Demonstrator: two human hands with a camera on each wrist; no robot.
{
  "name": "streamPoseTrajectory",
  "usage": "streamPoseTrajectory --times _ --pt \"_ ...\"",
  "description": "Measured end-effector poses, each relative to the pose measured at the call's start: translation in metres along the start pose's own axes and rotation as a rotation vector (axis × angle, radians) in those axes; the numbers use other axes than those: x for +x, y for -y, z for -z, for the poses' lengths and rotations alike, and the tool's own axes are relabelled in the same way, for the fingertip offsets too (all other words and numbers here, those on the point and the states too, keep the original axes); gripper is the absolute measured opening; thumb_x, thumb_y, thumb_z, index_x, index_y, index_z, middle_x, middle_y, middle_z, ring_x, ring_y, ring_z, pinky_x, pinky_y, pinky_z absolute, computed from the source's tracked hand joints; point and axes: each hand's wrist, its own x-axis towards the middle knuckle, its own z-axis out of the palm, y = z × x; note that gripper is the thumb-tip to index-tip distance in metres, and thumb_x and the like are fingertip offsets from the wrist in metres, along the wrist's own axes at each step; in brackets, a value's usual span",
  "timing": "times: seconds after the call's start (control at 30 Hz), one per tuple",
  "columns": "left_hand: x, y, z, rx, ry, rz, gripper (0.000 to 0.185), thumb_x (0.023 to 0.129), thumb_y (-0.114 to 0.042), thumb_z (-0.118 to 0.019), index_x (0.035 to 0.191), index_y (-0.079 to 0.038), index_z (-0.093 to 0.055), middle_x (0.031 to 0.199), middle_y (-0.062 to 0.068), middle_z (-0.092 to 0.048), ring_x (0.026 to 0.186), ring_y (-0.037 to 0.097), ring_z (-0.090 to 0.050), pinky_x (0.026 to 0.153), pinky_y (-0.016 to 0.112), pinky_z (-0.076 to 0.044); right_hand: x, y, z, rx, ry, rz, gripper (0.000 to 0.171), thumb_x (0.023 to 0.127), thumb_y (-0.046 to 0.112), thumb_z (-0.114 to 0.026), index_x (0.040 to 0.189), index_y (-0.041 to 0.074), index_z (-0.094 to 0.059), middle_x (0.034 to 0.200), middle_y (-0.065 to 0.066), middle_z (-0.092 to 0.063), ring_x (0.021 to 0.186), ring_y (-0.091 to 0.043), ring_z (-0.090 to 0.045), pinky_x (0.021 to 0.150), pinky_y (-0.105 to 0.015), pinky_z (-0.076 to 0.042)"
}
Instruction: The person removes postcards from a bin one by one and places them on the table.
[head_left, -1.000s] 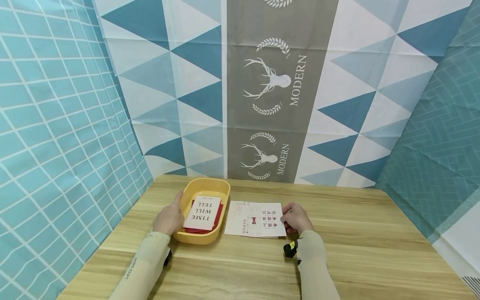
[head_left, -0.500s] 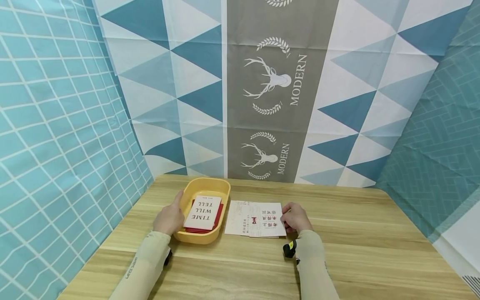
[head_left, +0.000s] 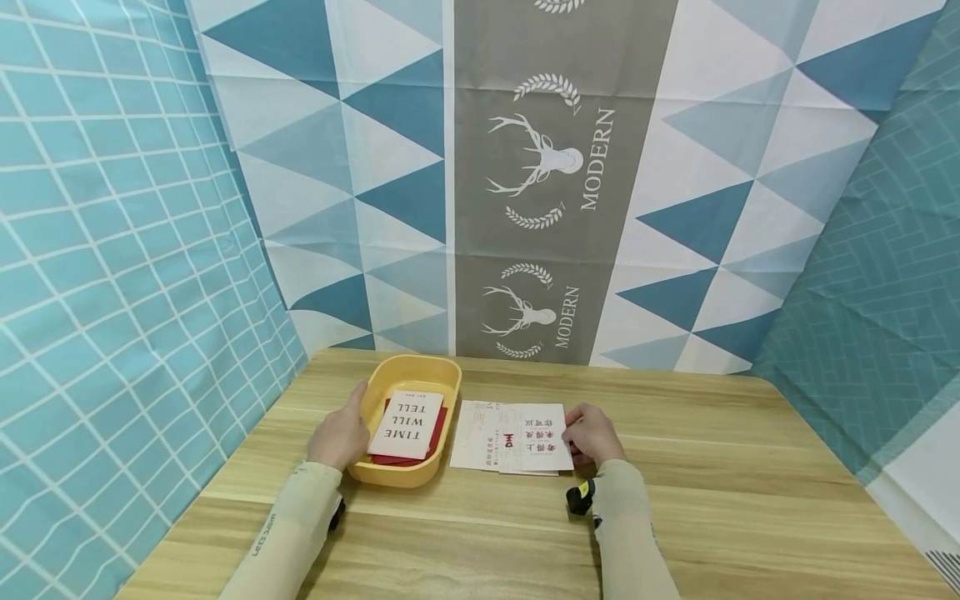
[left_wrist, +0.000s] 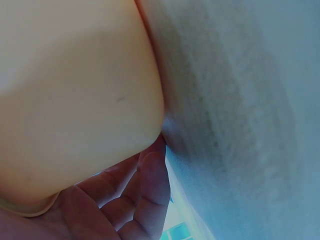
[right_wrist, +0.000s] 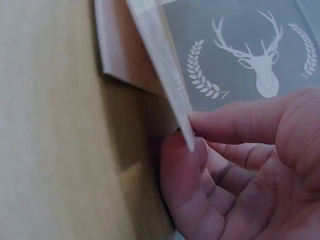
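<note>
White with dark red lettering, the printed card (head_left: 536, 437) lies a little in from the far edge of the table (head_left: 720, 483), its right side held by the right hand (head_left: 592, 436). That hand's thumb and bent fingers (right_wrist: 179, 167) are clamped together on one corner. The card overlaps a second white card (head_left: 474, 435) on the side toward the table's left edge; how far the second runs beneath is hidden, and its small print is hard to read.

Just beside it, near the far left corner, stands a yellow tray (head_left: 397, 478). In it a card reading TIME WILL TELL (head_left: 407, 425) covers most of some red cards (head_left: 437, 432); their number cannot be told.

The left hand (head_left: 337, 436) is clamped on the tray's left side. From the head its fingers are largely out of sight; the left wrist view shows them curled against the outer wall. The right wrist view catches the pinched card nearly edge-on, corner raised off the table, a tilt barely readable from the head. Behind it hangs a blurred sheet with a pinkish face; which card that is cannot be told.

Deer-printed cloth (head_left: 532, 242) rises behind the far edge. The head view cuts off the near edge and both pale sleeves (head_left: 633, 533).
</note>
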Motion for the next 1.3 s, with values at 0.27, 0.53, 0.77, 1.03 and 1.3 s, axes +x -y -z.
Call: streamPoseTrajectory --times 0.27,0.53,0.77,1.03,1.3 --pt "0.000 -0.002 0.000 -0.006 -0.001 -0.007 0.064 0.101 -0.009 -0.039 0.161 -0.013 -0.020 0.120 0.036 -0.064 0.094 0.048 -0.069 0.072 0.057 -0.055 -0.001 -0.002 0.003 0.051 0.010 0.007 0.020 0.091 -0.002 -0.058 0.111 -0.001 -0.060 0.080 -0.013 -0.059 0.063 -0.021 -0.056 0.051 -0.031 -0.050" --pt "0.000 -0.001 0.000 -0.007 0.003 -0.001 0.065 0.100 -0.009 -0.040 0.162 -0.014 -0.019 0.123 0.036 -0.064 0.097 0.048 -0.069 0.074 0.058 -0.055 -0.004 0.001 0.000 -0.004 -0.002 0.025 0.020 0.090 -0.004 -0.059 0.110 -0.003 -0.061 0.082 -0.014 -0.061 0.064 -0.021 -0.057 0.050 -0.031 -0.050" --pt "0.000 0.000 0.000 -0.006 0.002 -0.001 0.065 0.101 -0.009 -0.040 0.162 -0.015 -0.019 0.124 0.036 -0.063 0.098 0.049 -0.068 0.074 0.058 -0.055 -0.004 0.004 -0.001 -0.071 -0.021 0.033 0.018 0.089 -0.004 -0.060 0.108 -0.003 -0.062 0.082 -0.014 -0.061 0.064 -0.022 -0.057 0.050 -0.030 -0.050" --pt "0.002 0.001 -0.001 -0.009 0.004 0.000 0.065 0.101 -0.010 -0.040 0.162 -0.014 -0.019 0.123 0.036 -0.064 0.097 0.047 -0.069 0.074 0.058 -0.055 -0.005 0.006 -0.004 -0.217 -0.087 0.074 0.012 0.091 -0.001 -0.057 0.101 -0.002 -0.064 0.094 -0.019 -0.065 0.064 -0.025 -0.059 0.044 -0.028 -0.047" --pt "0.000 -0.001 0.001 -0.009 0.003 -0.007 0.065 0.100 -0.009 -0.042 0.161 -0.014 -0.020 0.119 0.036 -0.065 0.092 0.045 -0.069 0.074 0.058 -0.055 -0.006 0.008 -0.008 -0.361 -0.129 0.082 0.006 0.089 0.003 -0.057 0.090 0.005 -0.063 0.088 -0.012 -0.065 0.068 -0.025 -0.056 0.054 -0.034 -0.041"
